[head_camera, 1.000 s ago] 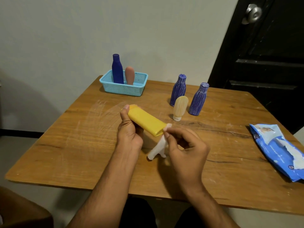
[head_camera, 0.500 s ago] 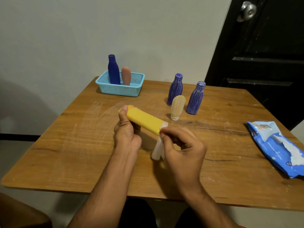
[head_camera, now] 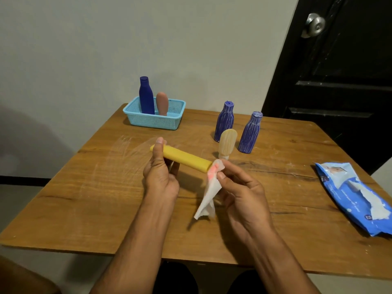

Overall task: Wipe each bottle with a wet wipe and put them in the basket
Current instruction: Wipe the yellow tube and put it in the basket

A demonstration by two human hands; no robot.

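Observation:
My left hand grips a long yellow bottle near its left end and holds it level above the table. My right hand pinches a white wet wipe against the bottle's right tip; the rest of the wipe hangs down. A light blue basket at the back holds a dark blue bottle and a brown bottle, both upright. Two blue streaked bottles and a small cream bottle stand on the table to the right of the basket.
A blue pack of wet wipes lies near the right edge of the wooden table, with a wipe sticking out. A pale wall runs behind the table, and a black door stands at the back right.
The wipe's hanging tail has swung lower and spread out under my right hand. The yellow bottle stays in my left hand, and the view has shifted a little.

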